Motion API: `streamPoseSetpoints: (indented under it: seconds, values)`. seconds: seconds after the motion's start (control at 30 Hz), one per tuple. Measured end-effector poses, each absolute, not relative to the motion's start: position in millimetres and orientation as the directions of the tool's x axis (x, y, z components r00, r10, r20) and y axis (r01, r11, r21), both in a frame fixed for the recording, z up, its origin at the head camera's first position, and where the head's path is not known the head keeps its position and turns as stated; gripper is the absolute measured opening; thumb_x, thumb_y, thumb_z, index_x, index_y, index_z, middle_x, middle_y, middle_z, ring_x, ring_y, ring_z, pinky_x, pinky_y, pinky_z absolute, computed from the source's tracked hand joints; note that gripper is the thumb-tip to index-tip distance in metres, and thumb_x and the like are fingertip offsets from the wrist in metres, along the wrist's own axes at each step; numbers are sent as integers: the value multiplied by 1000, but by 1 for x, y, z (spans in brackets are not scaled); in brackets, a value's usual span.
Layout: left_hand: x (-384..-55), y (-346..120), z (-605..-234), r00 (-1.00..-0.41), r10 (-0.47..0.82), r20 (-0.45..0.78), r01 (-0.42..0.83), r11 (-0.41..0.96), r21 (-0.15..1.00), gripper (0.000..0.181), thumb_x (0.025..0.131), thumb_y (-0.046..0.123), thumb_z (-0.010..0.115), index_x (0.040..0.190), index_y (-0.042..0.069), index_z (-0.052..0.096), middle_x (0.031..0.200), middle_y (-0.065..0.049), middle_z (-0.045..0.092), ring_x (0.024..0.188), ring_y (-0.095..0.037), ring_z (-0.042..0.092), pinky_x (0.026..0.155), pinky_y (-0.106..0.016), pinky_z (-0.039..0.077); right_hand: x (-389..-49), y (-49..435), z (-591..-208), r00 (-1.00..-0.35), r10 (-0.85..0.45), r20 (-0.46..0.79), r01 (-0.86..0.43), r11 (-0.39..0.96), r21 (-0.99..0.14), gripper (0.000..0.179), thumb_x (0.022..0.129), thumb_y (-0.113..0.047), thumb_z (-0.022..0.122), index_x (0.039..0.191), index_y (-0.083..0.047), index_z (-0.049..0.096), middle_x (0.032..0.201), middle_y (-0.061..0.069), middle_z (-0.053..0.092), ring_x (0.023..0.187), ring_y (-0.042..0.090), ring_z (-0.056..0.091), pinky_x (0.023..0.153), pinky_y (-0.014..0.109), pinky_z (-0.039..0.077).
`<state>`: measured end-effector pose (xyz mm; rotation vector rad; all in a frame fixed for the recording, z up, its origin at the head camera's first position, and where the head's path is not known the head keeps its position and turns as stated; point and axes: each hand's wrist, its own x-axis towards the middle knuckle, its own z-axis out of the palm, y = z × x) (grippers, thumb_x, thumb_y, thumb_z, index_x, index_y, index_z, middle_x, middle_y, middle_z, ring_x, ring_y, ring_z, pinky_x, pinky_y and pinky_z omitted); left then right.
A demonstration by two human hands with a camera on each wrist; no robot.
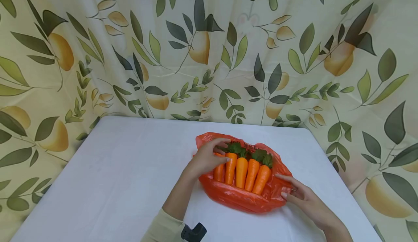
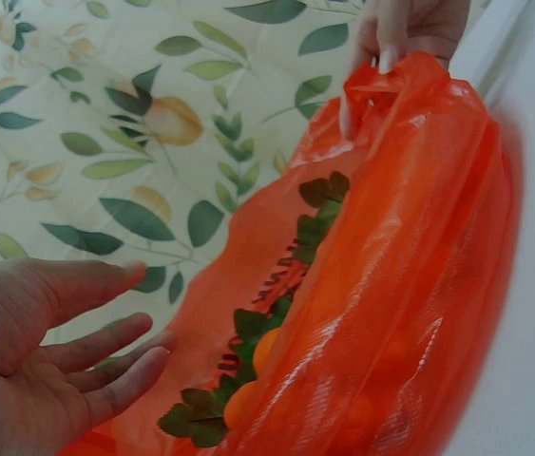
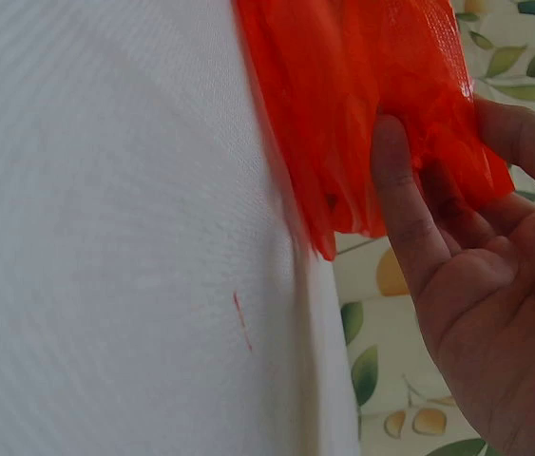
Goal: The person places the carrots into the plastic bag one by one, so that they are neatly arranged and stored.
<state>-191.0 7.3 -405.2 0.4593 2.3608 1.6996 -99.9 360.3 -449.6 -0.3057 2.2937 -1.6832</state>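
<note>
A red plastic bag (image 1: 241, 198) lies on the table with its mouth spread wide. Several orange carrots (image 1: 241, 172) with green leafy tops (image 1: 259, 155) sit side by side in it. Over the leftmost carrots hovers my left hand (image 1: 208, 157), fingers apart and partly bent; in the left wrist view this hand (image 2: 48, 370) is beside the bag (image 2: 381, 285), holding nothing. At the bag's right end, my right hand (image 1: 305, 198) pinches the plastic; the right wrist view shows the thumb of that hand (image 3: 476, 256) against the bag (image 3: 343, 123). The carrots' lower ends are hidden by the front fold.
The white-covered table (image 1: 114, 184) extends far to the left of the bag. Behind it hangs a curtain (image 1: 209, 89) printed with leaves and fruit. A black device (image 1: 194, 232) is strapped at the left sleeve.
</note>
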Motion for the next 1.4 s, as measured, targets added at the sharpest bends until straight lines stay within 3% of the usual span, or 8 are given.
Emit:
streamPoseSetpoints:
  seconds: [0.07,0.23,0.6,0.87,1.07,1.27,1.33,1.4]
  values:
    - [-190,4,-403,-931,363,33,141,276,951,52,92,11,79,140,22,63,123,3,64,109,-19,63,85,-35,59,-100,360,-450,-939,-326,-108,6,301,-954,53,105,-10,60,154,-2,43,159,24,32,123,0,55,94,25,52]
    - [-189,-14,-399,-919,386,78,192,268,944,49,93,11,79,138,22,63,122,3,65,109,-19,64,86,-34,58,-100,359,-450,-939,-319,-129,30,297,-954,53,105,-10,60,155,-4,43,159,14,36,124,0,55,95,26,52]
    - [-186,-73,-388,-927,368,76,199,310,930,50,92,10,80,139,17,65,131,-5,63,110,-26,63,83,-37,60,-102,358,-449,-938,-311,-150,58,287,-956,57,105,-12,61,157,-3,39,165,29,18,123,-12,48,95,24,51]
    - [-168,-134,-398,-944,328,42,204,478,854,43,93,12,78,134,20,66,129,0,63,109,-25,64,87,-37,58,-100,360,-452,-936,-313,-162,68,290,-955,57,106,-13,60,158,-7,40,164,15,29,124,-8,50,95,28,52]
    - [-147,-181,-416,-938,317,138,326,682,654,49,93,12,78,139,11,61,135,-10,56,117,-37,60,93,-50,54,-100,366,-453,-940,-312,-138,43,292,-955,55,106,-11,59,158,-10,42,159,-7,39,124,-5,52,94,28,53]
    - [-126,-210,-428,-921,284,267,372,846,382,57,91,15,81,143,6,58,143,-25,49,125,-48,52,95,-63,48,-100,375,-448,-934,-300,-197,80,360,-929,59,106,-16,59,159,-7,36,157,22,40,120,1,58,98,44,54]
    - [-124,-213,-429,-910,285,301,378,868,321,61,91,18,81,145,7,56,148,-26,46,129,-49,50,95,-65,48,-97,380,-443,-933,-280,-225,103,392,-914,59,107,-19,59,160,-9,35,155,21,44,119,1,59,100,54,51]
    - [-123,-214,-430,-893,301,335,393,884,252,65,91,21,80,149,7,53,153,-26,42,133,-49,47,96,-66,46,-95,385,-437,-945,-256,-203,79,423,-903,58,107,-19,59,159,-10,37,154,13,47,120,0,58,99,53,52]
